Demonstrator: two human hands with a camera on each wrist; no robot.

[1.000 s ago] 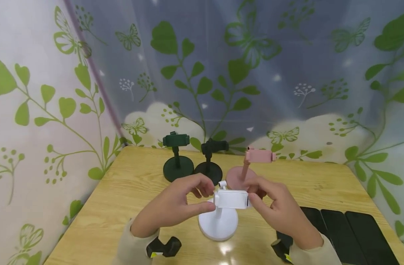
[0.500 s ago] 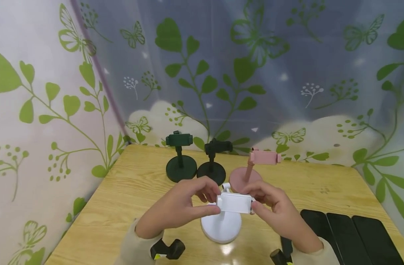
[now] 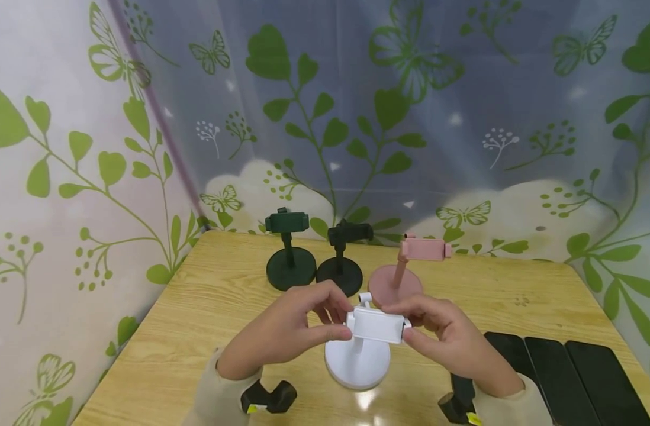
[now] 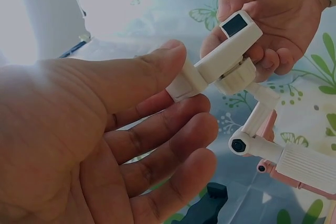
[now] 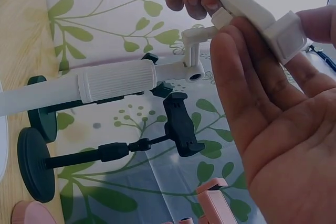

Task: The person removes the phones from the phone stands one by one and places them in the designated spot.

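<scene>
A white phone stand point(image 3: 377, 325) stands upright on its round base point(image 3: 358, 365) in the head view. My left hand point(image 3: 288, 324) pinches the left end of its clamp between thumb and index finger, the other fingers loosely bent below, as the left wrist view shows. At the clamp's opposite end, my right hand point(image 3: 446, 336) holds on with the thumb in front and fingers behind. Its fingers lie along the clamp's back point(image 5: 247, 6) in the right wrist view. The stand's jointed neck point(image 4: 257, 116) is bent behind the clamp.
Behind the hands stand a dark green phone stand point(image 3: 290, 266), a black one point(image 3: 340, 272) and a pink one point(image 3: 396, 281). Several black phones point(image 3: 559, 378) lie side by side at the right of the wooden table point(image 3: 197, 319). A leaf-patterned curtain point(image 3: 325, 118) hangs behind.
My right hand has closed in on the clamp's right end, its fingers reaching further behind. The clamp tilts slightly down to the right. The head view has shifted a little.
</scene>
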